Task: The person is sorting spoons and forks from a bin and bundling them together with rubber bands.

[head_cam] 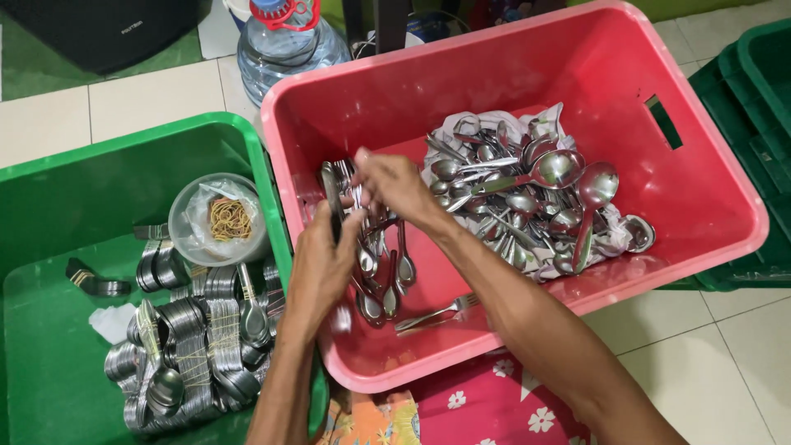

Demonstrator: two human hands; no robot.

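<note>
The red crate (700, 198) is standing in the middle of the floor, and I am telling all places from it. To the left of the red crate, touching its side, a green crate (49, 189) is lying open. In it many bundled spoons (198, 346), tied with rubber bands, are piling up at the end nearer to the person, and a small plastic bowl (216, 221) with loose rubber bands is sitting behind them. This part of the work is looking already done.

Over the left part of the red crate, the left hand (321, 268) is closing its grip around a stack of spoons (371, 247), whose bowls are hanging down below the fingers. The right hand (395, 185) is reaching across just above it; its fingers are pinching at the top of the same stack, but I cannot tell exactly whether they are holding a spoon or a band. One fork (437, 313) is lying alone on the crate bottom, under the right forearm.

In the right part of the red crate a big heap of loose spoons (527, 206) is resting on a cloth. By my judgement this heap is waiting to be bundled, so a good part of the work is left.

Behind the red crate a water bottle (288, 41) is standing.
</note>
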